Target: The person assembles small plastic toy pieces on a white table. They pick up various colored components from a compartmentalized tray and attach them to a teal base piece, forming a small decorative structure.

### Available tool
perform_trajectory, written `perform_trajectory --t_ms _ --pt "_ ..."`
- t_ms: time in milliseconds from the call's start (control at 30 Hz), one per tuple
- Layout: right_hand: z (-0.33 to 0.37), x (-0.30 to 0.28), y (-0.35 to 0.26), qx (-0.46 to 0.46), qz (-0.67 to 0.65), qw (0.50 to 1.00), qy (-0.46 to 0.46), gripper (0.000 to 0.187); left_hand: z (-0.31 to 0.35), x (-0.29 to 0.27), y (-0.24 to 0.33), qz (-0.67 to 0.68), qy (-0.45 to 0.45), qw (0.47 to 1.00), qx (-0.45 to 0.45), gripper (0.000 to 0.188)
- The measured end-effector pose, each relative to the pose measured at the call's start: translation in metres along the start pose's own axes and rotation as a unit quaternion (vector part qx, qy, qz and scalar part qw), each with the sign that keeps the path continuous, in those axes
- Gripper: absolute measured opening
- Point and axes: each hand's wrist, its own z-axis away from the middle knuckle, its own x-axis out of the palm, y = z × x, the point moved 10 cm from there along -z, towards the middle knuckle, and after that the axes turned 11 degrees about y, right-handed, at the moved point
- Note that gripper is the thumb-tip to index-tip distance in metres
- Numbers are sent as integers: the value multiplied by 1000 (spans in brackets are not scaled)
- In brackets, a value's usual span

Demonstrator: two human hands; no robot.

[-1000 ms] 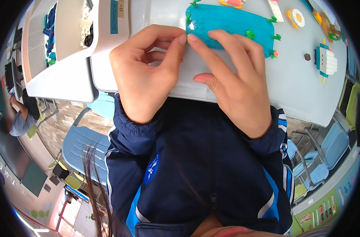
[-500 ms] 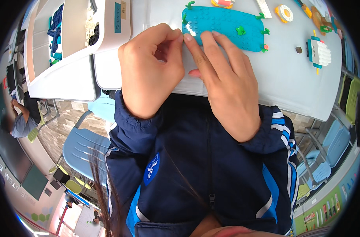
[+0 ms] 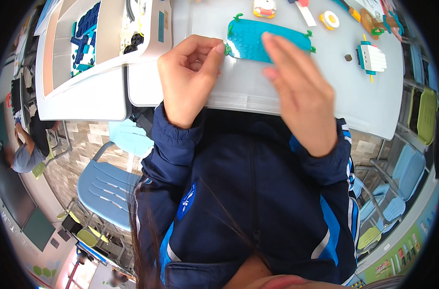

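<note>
A teal studded plate [image 3: 248,41] with rounded corners lies on the table, with curly green plant pieces [image 3: 308,33] at its corners. Thumb and forefinger of my left hand [image 3: 188,79] are pinched at a small round green piece [image 3: 227,48] on the plate's near left corner. My right hand [image 3: 303,91] hovers over the near right part of the plate, smeared by motion. Its fingers are stretched out with nothing seen in them, and they hide some of the plate and what sits on it.
To the left stands a white sorting tray [image 3: 109,33] holding dark blue, teal, white and black bricks. On the right are a white-and-teal brick model [image 3: 372,58], a small dark block [image 3: 348,58] and a yellow ring piece [image 3: 329,20]. A blue chair [image 3: 109,188] stands beside me.
My right hand has moved away from the plate's left corner toward the right, fingers lifted. My left hand stays at that corner, where the green piece now shows.
</note>
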Motion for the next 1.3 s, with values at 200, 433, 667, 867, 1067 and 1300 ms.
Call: perform_trajectory --t_ms 200,433,667,867,1067,1300 --pt "-36 -33 26 -98 208 972 -56 24 12 -10 15 -58 50 991 110 9" --pt "-29 -1 32 -147 163 960 -174 20 64 32 56 -227 -28 903 363 32" --pt "-33 7 30 -153 132 955 -216 14 71 52 35 -289 -65 886 356 38" --pt "-46 6 24 -139 67 963 -219 13 71 50 31 -294 -62 883 361 36" --pt "-70 -4 39 -23 5 982 -186 10 67 40 32 -250 -82 897 356 33" --pt "-54 29 81 117 -71 954 -266 16 66 36 30 -230 -82 900 360 31"
